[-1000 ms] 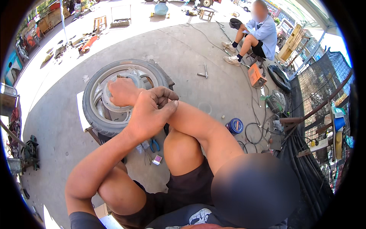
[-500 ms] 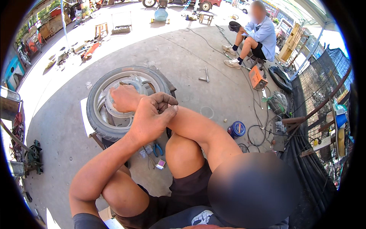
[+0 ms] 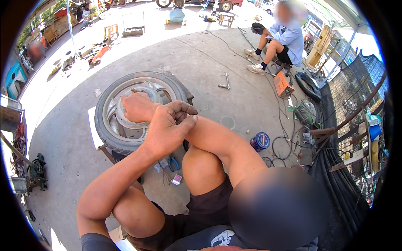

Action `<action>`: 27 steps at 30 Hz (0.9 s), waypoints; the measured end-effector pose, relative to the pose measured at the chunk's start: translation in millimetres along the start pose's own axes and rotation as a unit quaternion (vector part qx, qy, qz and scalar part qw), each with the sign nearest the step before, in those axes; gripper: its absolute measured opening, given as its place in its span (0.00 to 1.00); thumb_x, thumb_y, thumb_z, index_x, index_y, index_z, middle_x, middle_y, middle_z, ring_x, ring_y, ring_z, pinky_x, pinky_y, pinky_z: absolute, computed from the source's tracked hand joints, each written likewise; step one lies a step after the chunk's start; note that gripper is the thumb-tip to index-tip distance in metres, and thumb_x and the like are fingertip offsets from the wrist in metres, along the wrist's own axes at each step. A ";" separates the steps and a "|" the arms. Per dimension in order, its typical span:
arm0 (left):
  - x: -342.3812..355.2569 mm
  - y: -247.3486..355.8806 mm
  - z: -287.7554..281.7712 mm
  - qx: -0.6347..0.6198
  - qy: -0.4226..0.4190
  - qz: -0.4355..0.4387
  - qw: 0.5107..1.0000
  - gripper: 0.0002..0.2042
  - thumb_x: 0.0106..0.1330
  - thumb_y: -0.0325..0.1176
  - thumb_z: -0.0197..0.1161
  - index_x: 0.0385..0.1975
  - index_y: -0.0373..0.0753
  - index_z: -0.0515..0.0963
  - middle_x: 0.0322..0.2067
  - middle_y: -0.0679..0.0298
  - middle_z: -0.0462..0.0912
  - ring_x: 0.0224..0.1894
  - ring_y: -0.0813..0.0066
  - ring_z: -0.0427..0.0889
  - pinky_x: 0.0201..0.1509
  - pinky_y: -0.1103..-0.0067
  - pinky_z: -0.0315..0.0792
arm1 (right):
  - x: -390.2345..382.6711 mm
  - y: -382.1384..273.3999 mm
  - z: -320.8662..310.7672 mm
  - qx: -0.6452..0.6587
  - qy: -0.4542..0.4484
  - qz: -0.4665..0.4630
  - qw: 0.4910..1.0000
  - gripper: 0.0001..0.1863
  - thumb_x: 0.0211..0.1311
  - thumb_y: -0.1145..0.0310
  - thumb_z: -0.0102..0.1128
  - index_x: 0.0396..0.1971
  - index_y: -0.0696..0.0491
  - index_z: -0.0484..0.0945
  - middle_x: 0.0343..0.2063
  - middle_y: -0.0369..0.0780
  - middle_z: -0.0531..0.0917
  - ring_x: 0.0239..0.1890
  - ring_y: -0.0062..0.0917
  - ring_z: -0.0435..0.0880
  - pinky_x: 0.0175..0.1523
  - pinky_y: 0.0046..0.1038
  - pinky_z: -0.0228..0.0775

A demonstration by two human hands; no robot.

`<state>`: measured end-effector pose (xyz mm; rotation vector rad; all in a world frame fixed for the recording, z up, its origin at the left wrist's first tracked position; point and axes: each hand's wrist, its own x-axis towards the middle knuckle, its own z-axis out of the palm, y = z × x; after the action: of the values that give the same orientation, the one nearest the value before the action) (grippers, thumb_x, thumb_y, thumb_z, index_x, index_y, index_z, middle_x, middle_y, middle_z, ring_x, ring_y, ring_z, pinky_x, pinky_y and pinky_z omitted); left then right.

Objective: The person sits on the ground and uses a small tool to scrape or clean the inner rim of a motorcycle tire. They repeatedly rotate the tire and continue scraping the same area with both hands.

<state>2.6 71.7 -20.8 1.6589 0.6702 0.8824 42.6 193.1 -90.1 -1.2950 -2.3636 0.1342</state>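
A spoked motorcycle wheel [image 3: 108, 132] with a grey rim and black tyre lies flat on a low support in front of my knees. Over its hub [image 3: 147, 93] is my right hand [image 3: 138, 108], knuckles up and fingers bent down; what lies under them is hidden. My left hand [image 3: 169, 127] crosses on top of my right forearm near the wrist, its dirty fingers curled in toward the thumb. Nothing shows in its grip. Below the wheel, blue-handled pliers [image 3: 173, 164] and a small pink-and-white box [image 3: 176, 180] are on the floor.
A blue tub [image 3: 260, 142] stands right of my knee. Farther off lie a T-shaped metal wrench [image 3: 226, 82], an orange machine [image 3: 283, 85] with cables, and a black tyre [image 3: 308, 86]. A person [image 3: 287, 39] in a light blue shirt sits at the far right.
Almost nothing differs. My left hand has shifted very slightly to the right along the forearm; my right hand stays over the hub.
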 end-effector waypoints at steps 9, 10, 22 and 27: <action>-1.0 5.1 -2.5 0.032 0.005 0.005 0.999 0.08 0.67 0.27 0.62 0.39 0.27 0.79 0.20 0.78 0.69 0.22 0.93 0.63 0.25 0.87 0.56 | 4.4 4.9 -4.8 -0.009 0.005 -0.005 1.000 0.21 0.52 0.57 0.72 0.36 0.61 0.80 0.32 0.53 0.86 0.42 0.47 0.86 0.48 0.41 0.78; -1.4 3.4 -2.0 0.035 0.001 0.000 0.999 0.08 0.67 0.27 0.62 0.39 0.27 0.79 0.20 0.78 0.69 0.22 0.93 0.63 0.25 0.87 0.56 | 0.0 4.4 0.7 -0.005 0.001 -0.001 1.000 0.22 0.52 0.57 0.73 0.36 0.61 0.80 0.32 0.53 0.86 0.42 0.47 0.86 0.48 0.41 0.78; 0.9 3.0 -1.2 0.017 0.010 0.011 1.000 0.09 0.67 0.28 0.62 0.39 0.27 0.78 0.19 0.78 0.68 0.22 0.94 0.62 0.25 0.87 0.55 | 1.3 -2.1 1.8 0.006 0.006 0.007 1.000 0.22 0.52 0.56 0.73 0.36 0.61 0.80 0.32 0.53 0.86 0.42 0.47 0.86 0.49 0.41 0.78; -1.0 4.2 -3.6 0.030 0.013 0.007 0.999 0.09 0.67 0.28 0.62 0.40 0.28 0.79 0.18 0.78 0.68 0.21 0.94 0.62 0.25 0.87 0.54 | 4.3 -6.0 3.1 0.015 0.009 0.008 1.000 0.23 0.52 0.56 0.73 0.36 0.61 0.80 0.32 0.53 0.86 0.42 0.47 0.86 0.49 0.41 0.78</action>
<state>-1.0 71.9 -16.5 1.7106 0.7100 0.9035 34.6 193.7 -89.7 -1.2960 -2.3286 0.1614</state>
